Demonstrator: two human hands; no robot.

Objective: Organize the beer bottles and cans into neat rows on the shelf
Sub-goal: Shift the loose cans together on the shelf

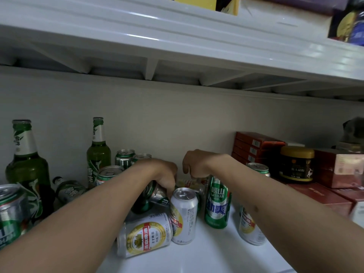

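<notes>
White shelf [206, 255] carries our jumble. Our left hand [163, 174] grips a tilted green can [151, 196] mid-shelf, just behind an upright white can [184, 213]. Our right hand [195, 164] curls over hidden cans beside it; its grip we cannot tell. Green bottles [98, 154] stand toward the left edge.

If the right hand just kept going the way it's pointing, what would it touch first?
The right hand points down with its fingers curled. Just below lies a pale can on its side, partly hidden, so it would probably meet that first. Depth is hard to judge, and it may already touch it.
</notes>
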